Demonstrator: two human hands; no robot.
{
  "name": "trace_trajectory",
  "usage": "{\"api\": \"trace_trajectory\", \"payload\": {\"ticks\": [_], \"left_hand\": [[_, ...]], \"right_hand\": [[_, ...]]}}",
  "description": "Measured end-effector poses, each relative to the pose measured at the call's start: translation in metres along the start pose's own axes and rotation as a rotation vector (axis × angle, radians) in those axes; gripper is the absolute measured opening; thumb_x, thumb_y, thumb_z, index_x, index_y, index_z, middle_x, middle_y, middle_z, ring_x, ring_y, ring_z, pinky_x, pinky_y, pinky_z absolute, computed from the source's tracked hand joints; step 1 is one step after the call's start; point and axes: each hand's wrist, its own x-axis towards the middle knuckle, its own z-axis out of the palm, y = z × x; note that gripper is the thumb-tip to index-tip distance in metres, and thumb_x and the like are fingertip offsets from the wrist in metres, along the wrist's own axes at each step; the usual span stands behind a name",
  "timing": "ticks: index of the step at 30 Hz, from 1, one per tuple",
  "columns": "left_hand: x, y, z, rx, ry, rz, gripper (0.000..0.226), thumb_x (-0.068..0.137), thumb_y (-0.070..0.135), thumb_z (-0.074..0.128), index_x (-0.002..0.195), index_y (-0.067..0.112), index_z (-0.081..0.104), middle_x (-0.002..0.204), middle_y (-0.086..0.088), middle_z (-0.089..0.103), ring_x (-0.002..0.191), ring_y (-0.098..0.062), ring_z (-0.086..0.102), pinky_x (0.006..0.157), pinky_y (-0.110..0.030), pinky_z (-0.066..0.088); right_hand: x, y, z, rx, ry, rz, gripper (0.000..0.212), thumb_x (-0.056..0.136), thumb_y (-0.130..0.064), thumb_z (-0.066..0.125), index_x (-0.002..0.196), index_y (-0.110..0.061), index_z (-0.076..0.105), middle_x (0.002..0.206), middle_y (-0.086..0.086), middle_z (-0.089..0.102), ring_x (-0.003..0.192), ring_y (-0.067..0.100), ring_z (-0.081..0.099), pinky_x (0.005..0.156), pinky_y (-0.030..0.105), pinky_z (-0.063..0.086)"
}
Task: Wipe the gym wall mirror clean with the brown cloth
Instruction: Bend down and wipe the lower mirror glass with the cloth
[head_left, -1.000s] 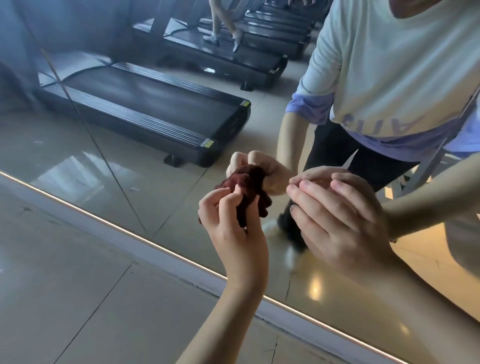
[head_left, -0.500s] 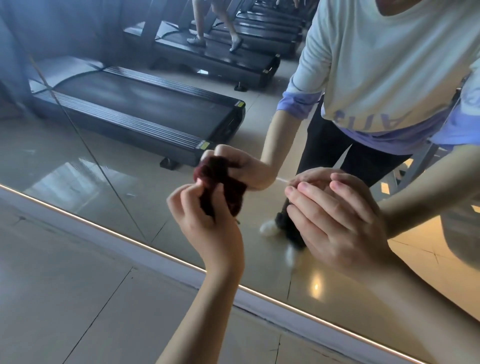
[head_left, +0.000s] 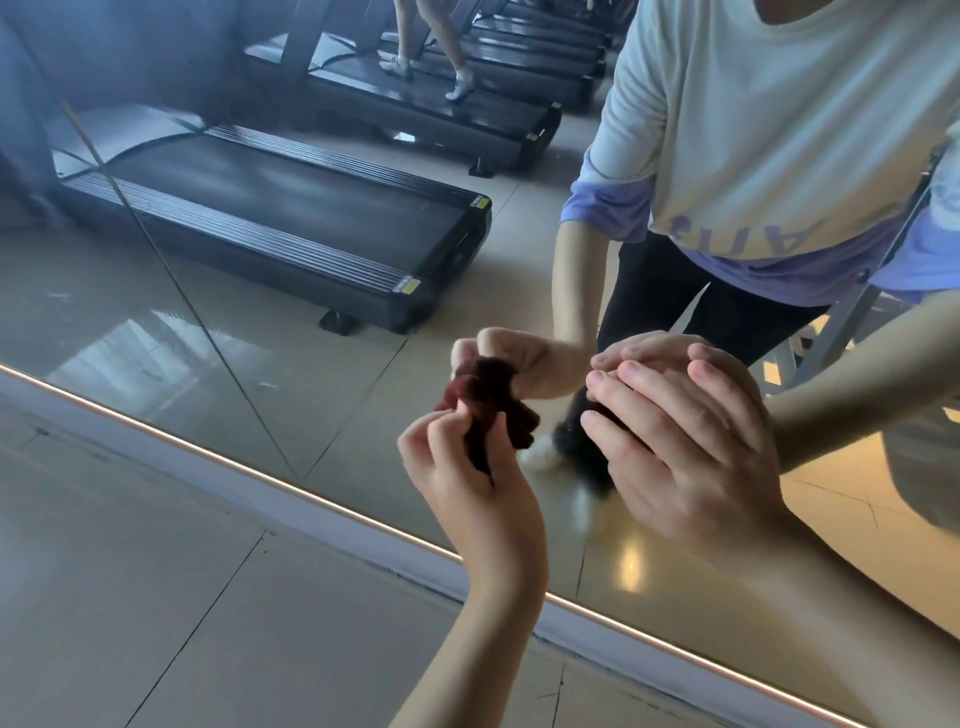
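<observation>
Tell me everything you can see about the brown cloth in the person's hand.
The brown cloth looks dark reddish-brown, soft and thick, like terry or microfibre. It is bunched into a small wad with rolled folds sticking out, not spread flat. The left hand grips it with curled fingers and thumb, holding it against the lower part of the wall mirror, where its reflection meets it. Nothing else touches it.

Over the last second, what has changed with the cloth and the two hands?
The left hand, gripping the brown cloth against the mirror, swept left away from the right hand, then came back right and ended slightly lower. Nothing was taken hold of or let go. The right hand stayed flat on the glass.
</observation>
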Motion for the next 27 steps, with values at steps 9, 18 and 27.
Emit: {"api": "trace_trajectory", "payload": {"ticks": [9,18,27], "left_hand": [[0.043,-0.039,-0.014,0.027,0.204,-0.321,0.024,0.099,0.006,0.056,0.084,0.023,0.048,0.101,-0.005,0.048,0.081,-0.002,0.052,0.079,-0.007,0.041],[0.069,-0.069,-0.027,0.016,0.234,-0.456,0.021,0.099,0.019,0.056,0.085,0.032,0.049,0.116,-0.023,0.058,0.099,-0.03,0.063,0.094,-0.039,0.052],[0.101,-0.1,-0.047,0.025,0.243,-0.583,0.024,0.101,0.017,0.055,0.083,0.031,0.046,0.118,-0.022,0.059,0.101,-0.029,0.063,0.094,-0.039,0.052]], "right_hand": [[0.02,-0.026,0.018,0.125,-0.008,0.043,0.026,0.095,-0.01,0.05,0.094,-0.013,0.076,0.122,0.006,0.068,0.12,0.021,0.056,0.114,0.042,0.03],[0.026,-0.043,0.033,0.132,-0.033,0.044,0.024,0.095,-0.011,0.052,0.097,-0.012,0.076,0.126,0.007,0.066,0.125,0.02,0.053,0.115,0.041,0.027],[0.043,-0.078,0.063,0.207,-0.082,0.029,0.022,0.093,-0.007,0.054,0.097,-0.011,0.075,0.126,0.01,0.066,0.125,0.023,0.053,0.118,0.041,0.024]]}}
